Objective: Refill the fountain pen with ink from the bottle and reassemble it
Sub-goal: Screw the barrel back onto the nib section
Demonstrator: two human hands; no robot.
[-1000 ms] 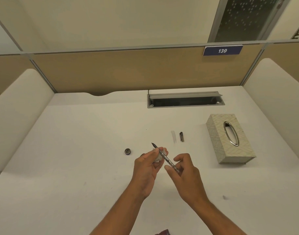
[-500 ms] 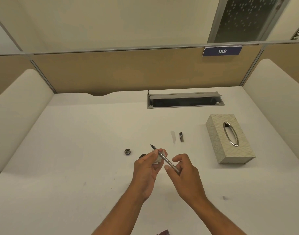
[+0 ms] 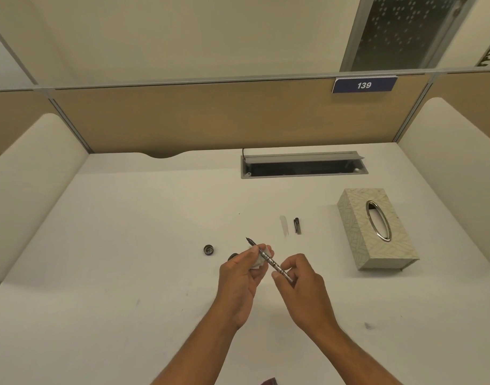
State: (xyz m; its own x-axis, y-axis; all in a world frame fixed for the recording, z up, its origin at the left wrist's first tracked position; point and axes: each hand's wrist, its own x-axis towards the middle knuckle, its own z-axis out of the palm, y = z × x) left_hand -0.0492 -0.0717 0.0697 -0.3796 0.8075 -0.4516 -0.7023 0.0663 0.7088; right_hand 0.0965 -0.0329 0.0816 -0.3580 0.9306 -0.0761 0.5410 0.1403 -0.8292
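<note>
- White desk point(image 3: 127, 245) carried a small dark cap point(image 3: 208, 250).
- Left hand point(image 3: 242, 276) pinched the fountain pen point(image 3: 269, 259) and a white tissue point(image 3: 259, 261) above it.
- Right hand point(image 3: 302, 284) gripped the pen's rear end, nib pointing away.
- Tissue box point(image 3: 374, 232) sat well right.

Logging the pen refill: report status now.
Left hand pinches tissue around pen. Right hand grips its rear. Cap on desk, unfitted. Nothing obstructing.

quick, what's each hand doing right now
Left hand: closed on a white tissue wrapped round the pen near the nib.
Right hand: closed, pinching the pen's back end.
</note>
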